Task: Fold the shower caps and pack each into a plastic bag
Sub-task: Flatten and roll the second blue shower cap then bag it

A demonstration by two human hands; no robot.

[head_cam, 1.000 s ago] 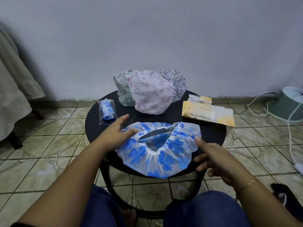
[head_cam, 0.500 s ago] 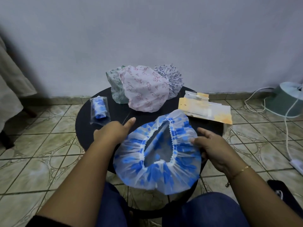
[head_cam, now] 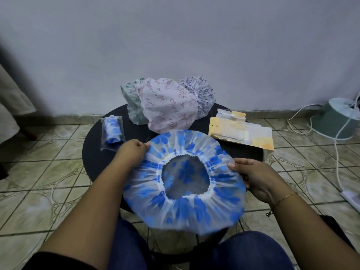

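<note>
The blue shower cap (head_cam: 185, 182) is held spread wide above the near edge of the round black table (head_cam: 93, 158), its elastic opening facing up toward the camera; the left hand (head_cam: 132, 152) pinches the cap's left rim with curled fingers, and the right hand (head_cam: 255, 178) grips the right rim, thumb on top; the two hands are well apart, one at each side of the cap. Behind it on the table lies a heap of three more caps; the pink cap (head_cam: 167, 108) sits in front, the green cap (head_cam: 130, 102) to its left, the dark-patterned cap (head_cam: 202, 94) to its right. A bagged blue cap (head_cam: 112, 131) lies on the table's left part; a stack of plastic bags (head_cam: 241, 131) with orange cards lies at the right edge. A pale fan (head_cam: 339, 117) and white cable (head_cam: 300, 115) are on the tiled floor at right.
</note>
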